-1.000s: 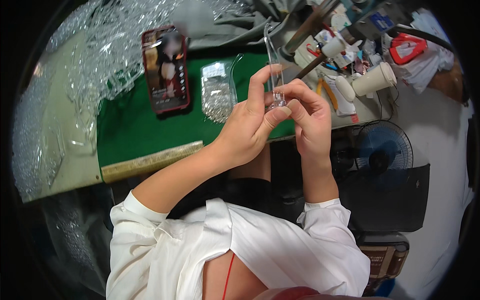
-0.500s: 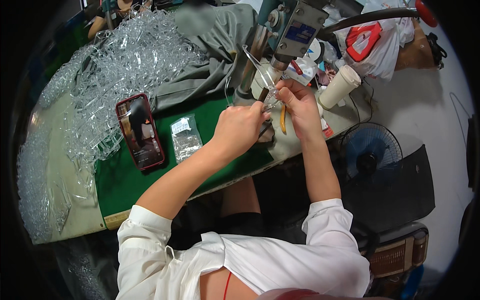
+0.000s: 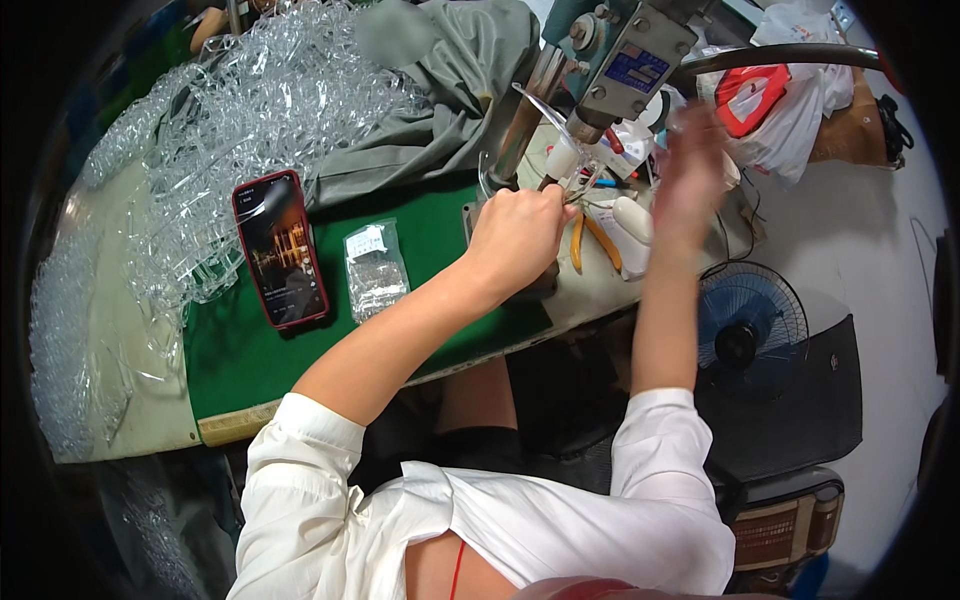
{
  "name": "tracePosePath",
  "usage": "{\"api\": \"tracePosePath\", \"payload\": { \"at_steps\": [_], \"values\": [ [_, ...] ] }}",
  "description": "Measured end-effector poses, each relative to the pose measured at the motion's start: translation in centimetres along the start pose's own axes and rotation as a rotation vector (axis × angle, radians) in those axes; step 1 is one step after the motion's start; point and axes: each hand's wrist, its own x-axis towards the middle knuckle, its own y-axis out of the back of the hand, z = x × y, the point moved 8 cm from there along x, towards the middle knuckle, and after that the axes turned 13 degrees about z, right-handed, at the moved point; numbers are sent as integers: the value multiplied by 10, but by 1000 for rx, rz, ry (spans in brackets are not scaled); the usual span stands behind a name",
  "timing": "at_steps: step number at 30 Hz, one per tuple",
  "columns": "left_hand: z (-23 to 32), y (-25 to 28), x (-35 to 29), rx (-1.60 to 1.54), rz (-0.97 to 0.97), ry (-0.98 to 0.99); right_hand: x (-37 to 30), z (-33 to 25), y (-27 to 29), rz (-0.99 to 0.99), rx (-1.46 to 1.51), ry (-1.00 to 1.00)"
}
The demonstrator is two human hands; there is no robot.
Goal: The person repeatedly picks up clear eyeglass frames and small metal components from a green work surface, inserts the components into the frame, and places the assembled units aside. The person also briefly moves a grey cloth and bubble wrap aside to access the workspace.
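My left hand (image 3: 520, 238) is closed on a clear plastic eyeglass frame (image 3: 545, 108) beneath the head of a bench press (image 3: 625, 75). Most of the frame is hidden by the fingers and the press; one thin clear arm sticks up beside the metal column. Raised to the right of the press, my right hand (image 3: 690, 165) is smeared by motion, so its fingers cannot be read. It is nearest the press's dark curved lever (image 3: 780, 58). Yellow-handled pliers (image 3: 598, 243) lie on the table between the two hands.
Clear plastic frames (image 3: 270, 120) heap up at the left, beside grey cloth (image 3: 430, 130). On the green mat (image 3: 450, 338) lie a red-cased phone (image 3: 280, 250) and a small clear bag (image 3: 376, 270). A fan (image 3: 740, 340) stands below the table's right edge; plastic bags (image 3: 790, 110) sit behind.
My right hand has let go of the eyeglass frame and swung up and right. My left hand has shifted slightly right, still gripping the frame. The phone's picture has changed.
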Motion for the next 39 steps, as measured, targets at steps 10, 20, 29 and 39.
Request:
{"api": "tracePosePath", "payload": {
  "at_steps": [10, 20, 29, 39],
  "values": [
    [3, 1, -5, -46, 64, 78, -32, -98, -15, -295, 529, 525],
    [-6, 33, -14, -289, 91, 124, -13, -122, -39, -153, 162, 364],
    [-55, 340, -194, -926, 87, 316, -199, 33, 32, -372, -375, 196],
    [-145, 592, -415, -367, 662, 928, -230, 26, -22, -514, -319, 190]
  ]
}}
